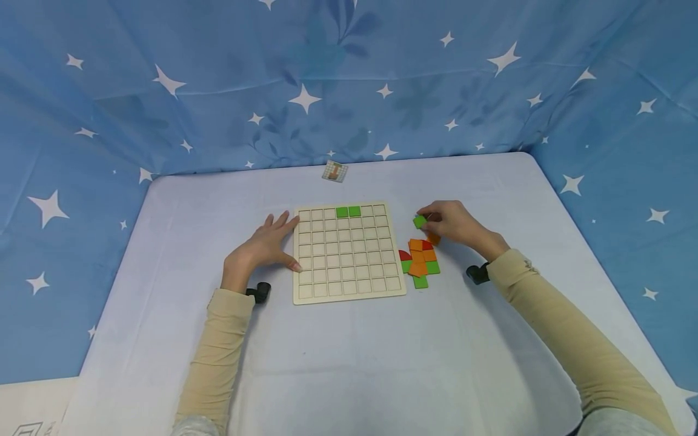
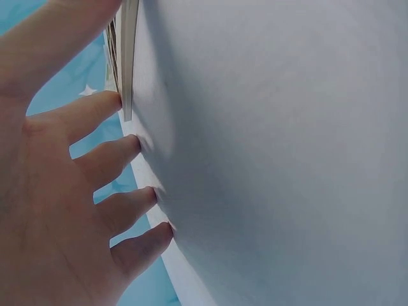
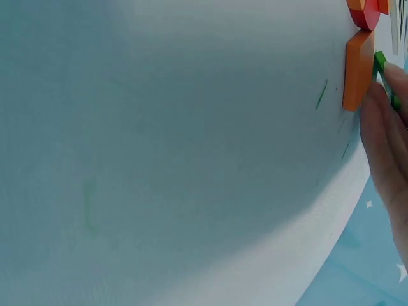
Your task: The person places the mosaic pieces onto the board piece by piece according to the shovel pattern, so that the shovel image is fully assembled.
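Observation:
A pale square board [image 1: 349, 295] with a grid of cells lies on the table, two green squares [image 1: 348, 212] side by side in its top row. At its left edge my left hand [image 1: 264, 245] rests with fingers spread, index finger and thumb touching the rim; the left wrist view shows the hand [image 2: 70, 166] against the board's side [image 2: 127, 64]. To the right of the board, my right hand [image 1: 455, 225] pinches a green piece [image 1: 419, 221]. Just below lies a pile of orange [image 1: 418, 268], red and green pieces. An orange piece [image 3: 358, 70] lies beside the right hand [image 3: 389, 134] in the right wrist view.
A small card [image 1: 335, 171] with a grid and an orange-brown figure lies behind the board, near the table's back edge. A blue curtain [image 1: 349, 72] with white stars stands behind the white-covered table [image 1: 349, 363]. Black wrist-worn devices show at both cuffs.

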`<state>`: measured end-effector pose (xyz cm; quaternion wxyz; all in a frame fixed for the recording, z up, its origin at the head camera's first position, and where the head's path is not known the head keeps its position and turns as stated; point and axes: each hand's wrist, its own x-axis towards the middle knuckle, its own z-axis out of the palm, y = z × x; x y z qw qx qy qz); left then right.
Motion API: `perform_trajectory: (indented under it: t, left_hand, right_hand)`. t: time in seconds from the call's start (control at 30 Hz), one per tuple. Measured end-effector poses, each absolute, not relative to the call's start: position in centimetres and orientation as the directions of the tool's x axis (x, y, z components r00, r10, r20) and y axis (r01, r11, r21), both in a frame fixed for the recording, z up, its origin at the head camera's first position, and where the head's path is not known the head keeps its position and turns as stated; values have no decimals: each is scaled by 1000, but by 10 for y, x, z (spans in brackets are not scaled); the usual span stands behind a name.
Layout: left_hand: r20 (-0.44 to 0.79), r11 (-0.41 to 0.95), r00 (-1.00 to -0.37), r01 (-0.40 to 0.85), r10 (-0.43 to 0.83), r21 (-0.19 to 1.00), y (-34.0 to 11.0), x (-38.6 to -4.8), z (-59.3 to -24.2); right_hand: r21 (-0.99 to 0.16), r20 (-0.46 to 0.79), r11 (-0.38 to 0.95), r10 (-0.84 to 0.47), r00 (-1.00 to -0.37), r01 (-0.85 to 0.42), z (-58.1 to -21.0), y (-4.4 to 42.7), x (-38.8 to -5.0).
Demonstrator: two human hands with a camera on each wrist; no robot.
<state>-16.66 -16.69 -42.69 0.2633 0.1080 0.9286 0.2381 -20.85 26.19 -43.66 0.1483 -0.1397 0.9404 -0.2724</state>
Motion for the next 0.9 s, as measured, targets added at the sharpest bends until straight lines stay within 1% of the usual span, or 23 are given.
perform_trajectory:
  t: [0.3, 0.63, 0.9]
  left_hand:
    - [-434, 861, -839, 76, 327, 502, -168, -166, -426]
    - [-437, 862, -841, 66, 319, 503, -167, -166, -427]
    - [-436, 858, -843, 58, 316, 510, -167, -166, -427]
  right_hand:
    - [-548, -176, 813, -339, -924, -194, -436, 255, -206]
    - [-603, -149, 777, -333, -931, -181, -438, 252, -208]
    - [-618, -126, 760, -347, -929, -200, -439, 243, -214]
